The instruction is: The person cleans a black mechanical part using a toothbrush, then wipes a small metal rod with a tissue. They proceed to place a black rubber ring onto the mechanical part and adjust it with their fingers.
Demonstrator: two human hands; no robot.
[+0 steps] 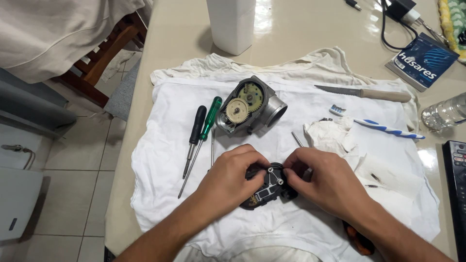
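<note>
While both hands meet over the middle of a white cloth (160, 160), the head view looks straight down on them. Between them sits a black plastic cover (268, 188) with pale metal strips on its face, lying on the cloth just below centre. The left hand (232, 178) curls closed around the cover's left edge, thumb and fingers pinching it. The right hand (324, 180) is closed on the cover's right edge; its fingertips may also pinch a small part there, but they hide that spot.

Above the hands, a grey metal housing (252, 107) rests on the cloth, open side up, showing a cream gear (237, 110) and a round opening at its right end. Just left of it lie a black-handled screwdriver (195, 132) and a green-handled screwdriver (208, 124), side by side, tips pointing down-left. Right of the housing sits a crumpled paper towel (332, 135), with a blue and white toothbrush (383, 127) beside it and a knife (364, 92) farther up. On the bare table (301, 24) stand a white container (231, 24) and, at the right edge, a clear plastic bottle (444, 114).
</note>
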